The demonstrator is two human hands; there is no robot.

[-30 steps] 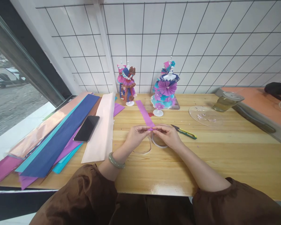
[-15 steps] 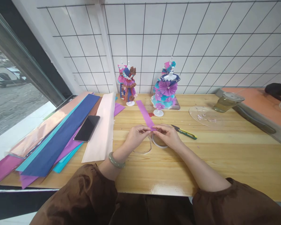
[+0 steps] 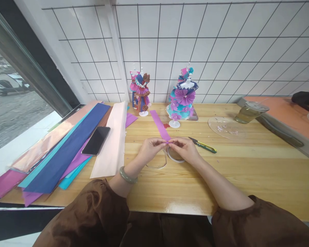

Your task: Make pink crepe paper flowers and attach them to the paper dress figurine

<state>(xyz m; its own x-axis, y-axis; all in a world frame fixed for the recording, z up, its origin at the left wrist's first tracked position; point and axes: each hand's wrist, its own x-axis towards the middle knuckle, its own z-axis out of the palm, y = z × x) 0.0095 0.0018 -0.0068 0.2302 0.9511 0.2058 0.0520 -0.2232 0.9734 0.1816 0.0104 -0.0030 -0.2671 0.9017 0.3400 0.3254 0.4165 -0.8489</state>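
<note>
A purple paper strip (image 3: 159, 125) runs away from me across the wooden table (image 3: 247, 181), its near end pinched between both hands. My left hand (image 3: 152, 147) is closed on the strip's left corner with thumb and forefinger. Close beside it, my right hand (image 3: 184, 147) pinches the right side of the same end. Below the fingers lies a roll of narrow white tape (image 3: 175, 158), partly hidden by my right hand, with a loose loop of thin strip curving to its left. A yellow-green snipper (image 3: 203, 145) with a dark blade rests right of my right hand.
Several folded coloured papers (image 3: 67, 147) are spread at the left, with a phone (image 3: 95, 140) on top. Two or more small dress forms (image 3: 141, 91) and another decorated one (image 3: 181, 97) stand by the tiled wall. A clear disc (image 3: 222, 127) and a drink cup (image 3: 251, 112) stand at the right.
Both hands stay nearly in place, with only a slight shift of the fingers at the strip's near end. The other things have not moved.
</note>
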